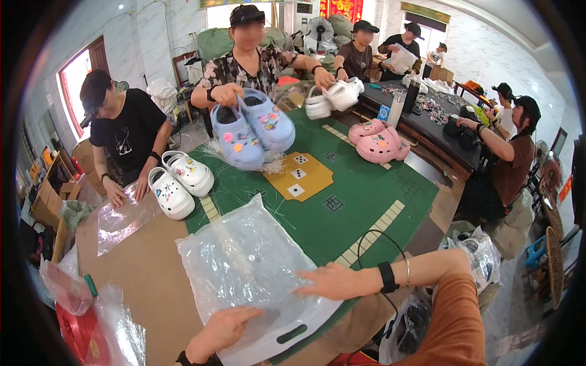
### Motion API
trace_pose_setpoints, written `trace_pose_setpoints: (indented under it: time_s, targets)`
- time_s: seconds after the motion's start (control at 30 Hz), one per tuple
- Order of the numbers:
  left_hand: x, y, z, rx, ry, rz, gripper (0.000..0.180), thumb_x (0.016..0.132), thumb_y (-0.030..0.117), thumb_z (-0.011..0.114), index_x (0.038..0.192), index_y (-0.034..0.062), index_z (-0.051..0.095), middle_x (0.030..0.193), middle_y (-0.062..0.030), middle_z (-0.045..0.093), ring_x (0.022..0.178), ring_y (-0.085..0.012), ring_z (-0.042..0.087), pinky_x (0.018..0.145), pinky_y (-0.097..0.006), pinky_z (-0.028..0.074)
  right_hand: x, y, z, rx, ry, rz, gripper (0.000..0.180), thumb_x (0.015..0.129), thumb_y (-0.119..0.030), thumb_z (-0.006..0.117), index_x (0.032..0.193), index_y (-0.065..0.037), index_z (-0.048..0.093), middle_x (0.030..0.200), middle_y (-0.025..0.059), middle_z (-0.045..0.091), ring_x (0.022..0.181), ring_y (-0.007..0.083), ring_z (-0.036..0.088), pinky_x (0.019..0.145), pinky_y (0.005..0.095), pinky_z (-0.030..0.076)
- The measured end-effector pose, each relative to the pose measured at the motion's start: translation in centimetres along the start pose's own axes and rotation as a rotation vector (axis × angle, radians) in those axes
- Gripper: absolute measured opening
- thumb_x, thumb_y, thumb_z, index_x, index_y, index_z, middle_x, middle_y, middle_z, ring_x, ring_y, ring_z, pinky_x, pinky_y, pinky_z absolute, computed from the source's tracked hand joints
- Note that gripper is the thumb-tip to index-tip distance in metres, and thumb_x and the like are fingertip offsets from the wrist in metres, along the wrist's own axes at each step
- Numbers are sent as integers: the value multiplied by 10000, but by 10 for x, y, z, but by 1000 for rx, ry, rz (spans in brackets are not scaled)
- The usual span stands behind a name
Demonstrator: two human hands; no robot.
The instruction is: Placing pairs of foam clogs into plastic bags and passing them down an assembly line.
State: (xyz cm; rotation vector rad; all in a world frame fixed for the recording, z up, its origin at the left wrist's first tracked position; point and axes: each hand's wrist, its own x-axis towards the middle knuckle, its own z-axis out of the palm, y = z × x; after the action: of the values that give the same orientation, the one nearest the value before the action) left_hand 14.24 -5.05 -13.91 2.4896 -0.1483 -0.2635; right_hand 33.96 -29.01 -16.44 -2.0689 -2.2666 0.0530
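Right arm (448, 305) extends over plastic bag (244, 256), white clogs (196, 175) beyond.

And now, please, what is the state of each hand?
Left hand: at the translucent white plastic bag with cut-out handle; grip cannot be told.
Right hand: open, spread over that bag, apparently holding nothing.

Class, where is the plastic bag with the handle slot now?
In the head view, the plastic bag lies on the table at lower centre, under the person's left hand and right hand.
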Motion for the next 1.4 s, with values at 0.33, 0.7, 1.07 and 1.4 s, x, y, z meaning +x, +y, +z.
trace_pose_setpoints:
  time_s: [0.33,0.7,1.07,1.4]
  targets:
    - [-25,-1,14,-128,92,-46,405,791,13,465,1169,130,554,1022,-156,598,926,-338,564,802,-389,456,-2,0,17,110,76,-92,436,713,-60,539,1138,-151,506,982,58,569,706,231,603,561,348,480]
    - [-27,-10,65,270,-2,-122,424,786,67,527,1201,150,504,1220,-153,483,1113,-320,464,863,-446,419,56,54,-104,576,-73,-42,293,836,-274,570,1049,-74,592,1133,138,546,1019,290,533,873,374,420]
    - [-39,-20,115,485,289,6,395,758,216,579,1145,150,541,1194,-143,477,1071,-323,462,858,-491,386,215,187,-28,-346,240,197,375,730,-143,564,1104,-109,547,1143,83,538,1102,282,481,831,520,392]
    - [-38,-26,114,455,381,74,401,766,174,545,1166,155,527,1202,-188,455,1071,-372,437,835,-486,385,268,200,-30,-30,-49,334,282,795,-121,488,1043,-197,598,996,136,605,1050,316,528,971,634,215]
